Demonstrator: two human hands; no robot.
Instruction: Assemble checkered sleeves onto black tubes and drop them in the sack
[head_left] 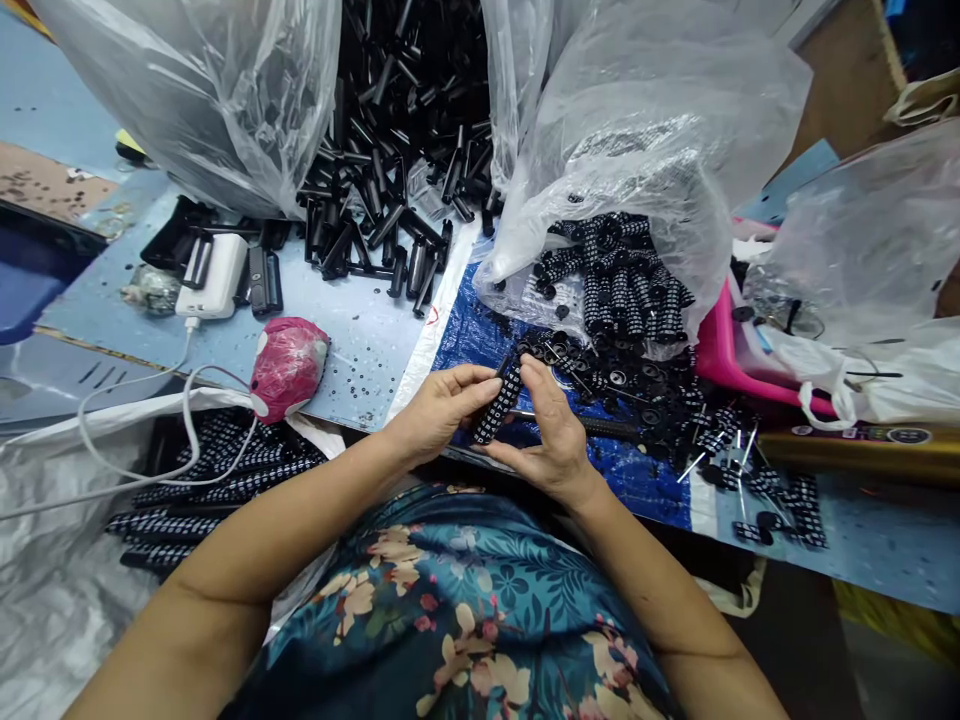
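My left hand [442, 408] and my right hand [546, 432] meet over the table's front edge. Together they grip one black cylinder printed with rows of white digits [496, 402], tilted between the fingers. The left thumb and fingers pinch its upper left side; the right fingers curl round its top and lower end. Just beyond lies a heap of loose black number wheels and rings [622, 375] on a blue sheet [472, 335]. Thin metal pins [694, 465] lie to the right of the heap.
A pile of black plastic tubes [390, 150] fills the back, between clear plastic bags [225, 90]. Another bag [645, 150] spills number wheels. A white charger [217, 278] with cable, a pink wrapped bundle [287, 365], a pink tray [720, 350] and finished cylinders [202, 490] at lower left surround me.
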